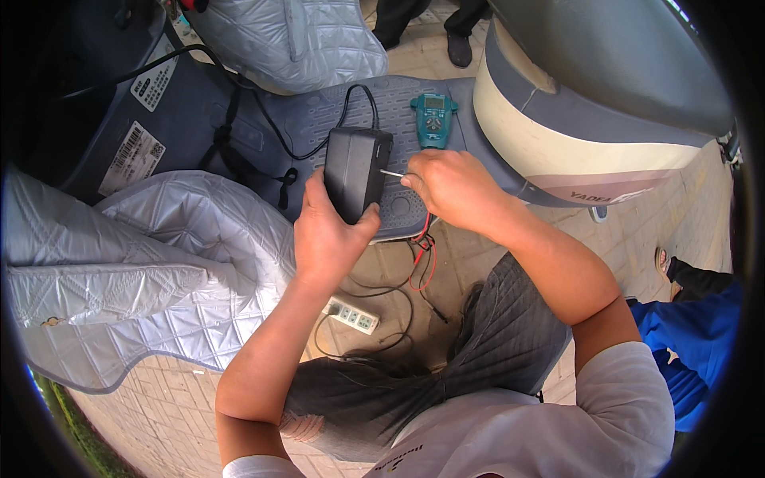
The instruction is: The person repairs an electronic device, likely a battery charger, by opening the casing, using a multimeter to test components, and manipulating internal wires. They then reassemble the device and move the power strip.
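Note:
A black box-shaped charger with cords stands tilted on the grey footboard of a scooter. My left hand grips it from the near side, thumb and fingers on opposite faces. From the right, my right hand is closed round a tool with a thin metal shaft, which looks like a screwdriver; its handle is hidden in my fist. The shaft's tip meets the charger's right side. Just beyond my right hand lies a teal multimeter with a small display.
A white power strip and black cables lie on the paving near my knees. Red and black test leads hang off the footboard. A silver quilted cover drapes at left. The scooter's seat body stands right. Other people's legs show beyond.

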The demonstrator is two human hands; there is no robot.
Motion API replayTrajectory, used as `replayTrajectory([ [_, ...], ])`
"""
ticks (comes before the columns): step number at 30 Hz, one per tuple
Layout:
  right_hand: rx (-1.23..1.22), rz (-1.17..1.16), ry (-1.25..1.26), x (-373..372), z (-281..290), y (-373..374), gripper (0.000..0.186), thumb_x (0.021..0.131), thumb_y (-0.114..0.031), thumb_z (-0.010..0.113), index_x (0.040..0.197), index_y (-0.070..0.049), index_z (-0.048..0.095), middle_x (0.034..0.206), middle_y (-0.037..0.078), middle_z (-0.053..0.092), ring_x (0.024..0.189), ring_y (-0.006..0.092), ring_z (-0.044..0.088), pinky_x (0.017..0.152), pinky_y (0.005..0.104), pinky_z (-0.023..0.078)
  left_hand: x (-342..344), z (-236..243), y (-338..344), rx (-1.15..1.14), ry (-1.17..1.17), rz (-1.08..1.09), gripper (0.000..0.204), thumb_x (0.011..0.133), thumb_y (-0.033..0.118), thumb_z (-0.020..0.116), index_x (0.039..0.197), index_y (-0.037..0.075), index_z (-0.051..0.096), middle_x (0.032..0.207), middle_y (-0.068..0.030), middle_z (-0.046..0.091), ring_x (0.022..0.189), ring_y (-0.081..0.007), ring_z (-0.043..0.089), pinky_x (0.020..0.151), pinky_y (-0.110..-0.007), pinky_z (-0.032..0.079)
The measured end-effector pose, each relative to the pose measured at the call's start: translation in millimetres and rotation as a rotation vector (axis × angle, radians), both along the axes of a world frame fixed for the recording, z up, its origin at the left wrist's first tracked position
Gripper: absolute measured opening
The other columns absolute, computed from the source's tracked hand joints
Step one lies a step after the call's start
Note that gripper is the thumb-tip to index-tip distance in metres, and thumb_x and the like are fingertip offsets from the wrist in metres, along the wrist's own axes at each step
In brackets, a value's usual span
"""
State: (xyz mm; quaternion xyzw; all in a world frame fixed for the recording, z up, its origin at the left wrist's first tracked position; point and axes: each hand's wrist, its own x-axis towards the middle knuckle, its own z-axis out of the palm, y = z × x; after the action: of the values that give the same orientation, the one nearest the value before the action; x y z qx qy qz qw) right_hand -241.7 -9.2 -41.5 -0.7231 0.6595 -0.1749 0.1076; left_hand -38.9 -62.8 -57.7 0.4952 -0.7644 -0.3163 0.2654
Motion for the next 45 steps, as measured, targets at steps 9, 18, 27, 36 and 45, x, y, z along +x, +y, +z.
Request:
replayTrajectory([
  [9,-0.068,-0.028,-0.073,2,-4,-2,0.025,0.091,-0.022,0.068,0.084,0.001,0.060,0.086,0.018,0.065,0.081,0.0422,0.064,0.067,0.0514,0.049,1,-1,0,-0.023,-0.031,-0.015,0.079,0.074,0.024,0.081,0.136,-0.004,0.040,0.117,-0.0274,0.062,0.105,-0.0388,0.065,0.091,-0.042,0.051],
  [18,-0.119,-0.048,-0.141,5,-7,-2,0.025,0.090,-0.021,0.069,0.083,0.001,0.060,0.085,0.019,0.064,0.081,0.0422,0.064,0.068,0.0507,0.049,2,-3,-1,-0.016,-0.022,-0.021,0.079,0.074,0.023,0.081,0.137,-0.001,0.040,0.116,-0.0259,0.062,0.104,-0.0380,0.066,0.091,-0.042,0.051],
  [27,-0.013,-0.026,-0.099,4,-7,-4,0.021,0.089,-0.016,0.070,0.083,0.001,0.059,0.089,0.018,0.065,0.082,0.0432,0.064,0.069,0.0517,0.049,1,-2,0,-0.021,-0.032,-0.014,0.078,0.074,0.024,0.080,0.136,-0.002,0.041,0.114,-0.0254,0.064,0.103,-0.0370,0.067,0.090,-0.041,0.052],
  [36,-0.055,-0.020,-0.182,2,-8,-4,0.025,0.090,-0.019,0.069,0.083,0.003,0.059,0.086,0.021,0.064,0.082,0.0440,0.063,0.070,0.0511,0.048,0,0,2,0.001,-0.012,-0.013,0.077,0.074,0.023,0.080,0.136,-0.002,0.041,0.115,-0.0259,0.064,0.102,-0.0362,0.067,0.090,-0.040,0.052],
  [45,0.091,-0.042,-0.166,7,2,-3,0.025,0.092,-0.022,0.065,0.083,0.001,0.063,0.082,0.020,0.066,0.079,0.0434,0.063,0.069,0.0520,0.048,9,-13,-16,0.135,0.259,0.033,0.075,0.077,0.028,0.079,0.132,-0.007,0.043,0.116,-0.0260,0.064,0.100,-0.0340,0.067,0.091,-0.038,0.052],
])
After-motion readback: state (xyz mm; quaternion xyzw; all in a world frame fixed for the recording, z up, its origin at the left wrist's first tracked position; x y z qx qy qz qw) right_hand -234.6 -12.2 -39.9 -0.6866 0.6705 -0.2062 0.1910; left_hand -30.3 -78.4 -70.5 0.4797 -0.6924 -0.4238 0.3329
